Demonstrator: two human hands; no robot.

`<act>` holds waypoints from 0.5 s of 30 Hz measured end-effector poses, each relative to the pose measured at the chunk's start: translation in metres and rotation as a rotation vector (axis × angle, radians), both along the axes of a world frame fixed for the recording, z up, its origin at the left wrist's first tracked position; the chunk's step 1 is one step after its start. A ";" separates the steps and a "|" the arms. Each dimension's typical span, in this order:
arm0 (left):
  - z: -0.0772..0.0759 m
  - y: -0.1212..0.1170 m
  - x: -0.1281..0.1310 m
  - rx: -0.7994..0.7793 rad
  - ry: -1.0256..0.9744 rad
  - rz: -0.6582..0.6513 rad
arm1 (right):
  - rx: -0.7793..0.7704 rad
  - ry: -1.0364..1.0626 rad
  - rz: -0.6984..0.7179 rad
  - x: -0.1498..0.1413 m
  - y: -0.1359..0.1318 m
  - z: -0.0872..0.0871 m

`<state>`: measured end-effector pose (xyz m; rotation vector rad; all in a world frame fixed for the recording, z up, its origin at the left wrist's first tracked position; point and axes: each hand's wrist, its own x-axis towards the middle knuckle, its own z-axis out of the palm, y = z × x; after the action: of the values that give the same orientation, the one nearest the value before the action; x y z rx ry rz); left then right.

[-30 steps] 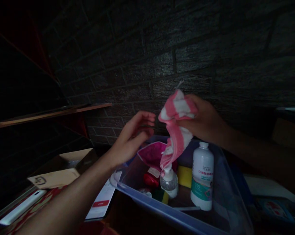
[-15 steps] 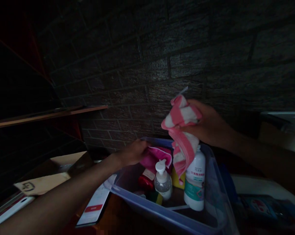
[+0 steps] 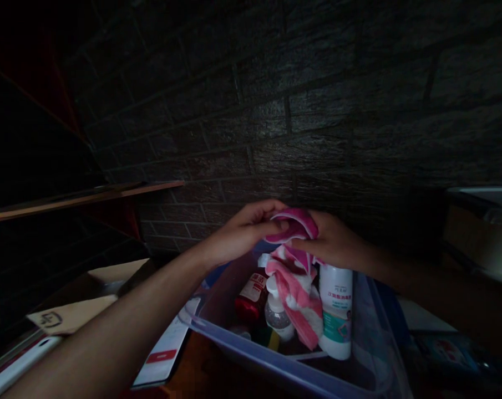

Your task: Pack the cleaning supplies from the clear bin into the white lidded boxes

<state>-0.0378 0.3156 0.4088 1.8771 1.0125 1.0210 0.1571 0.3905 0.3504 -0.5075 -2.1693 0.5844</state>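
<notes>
Purple cloth [image 3: 309, 224] is gripped by left hand [image 3: 248, 230] and right hand [image 3: 334, 238], not set down; bottles [image 3: 336, 335] are stowed in bin [image 3: 242, 344]; release of striped towel [image 3: 298, 302] is unclear.

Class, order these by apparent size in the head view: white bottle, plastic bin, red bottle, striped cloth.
1. Plastic bin
2. White bottle and striped cloth: too alike to rank
3. Red bottle

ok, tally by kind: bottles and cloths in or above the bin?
Bottles: 3 (red bottle, pump bottle, white bottle)
Cloths: 2 (magenta cloth, striped cloth)
Total: 5
Left out: a dim item, kind unclear.
</notes>
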 end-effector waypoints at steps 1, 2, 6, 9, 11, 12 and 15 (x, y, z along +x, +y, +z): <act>-0.002 -0.001 -0.003 -0.018 0.020 -0.026 | 0.009 -0.019 -0.022 0.002 0.003 0.003; -0.004 -0.001 -0.008 -0.032 0.033 -0.029 | 0.022 -0.032 -0.057 0.005 0.007 0.007; -0.022 0.007 -0.039 -0.019 0.108 0.146 | 0.091 -0.033 -0.226 0.022 0.016 0.027; -0.042 0.014 -0.057 -0.009 0.422 0.174 | 0.139 -0.057 -0.268 0.030 0.012 0.035; -0.055 0.016 -0.061 -0.023 0.555 0.093 | 0.129 -0.143 -0.182 0.031 0.003 0.031; -0.061 0.017 -0.060 -0.017 0.592 0.046 | 0.118 -0.214 -0.120 0.032 -0.002 0.027; -0.076 0.019 -0.051 0.071 0.753 -0.068 | 0.092 -0.472 0.055 0.034 -0.021 0.010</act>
<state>-0.0884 0.3342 0.3328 2.3986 1.3156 0.2872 0.1913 0.3694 0.3602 -0.5806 -2.6502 0.4195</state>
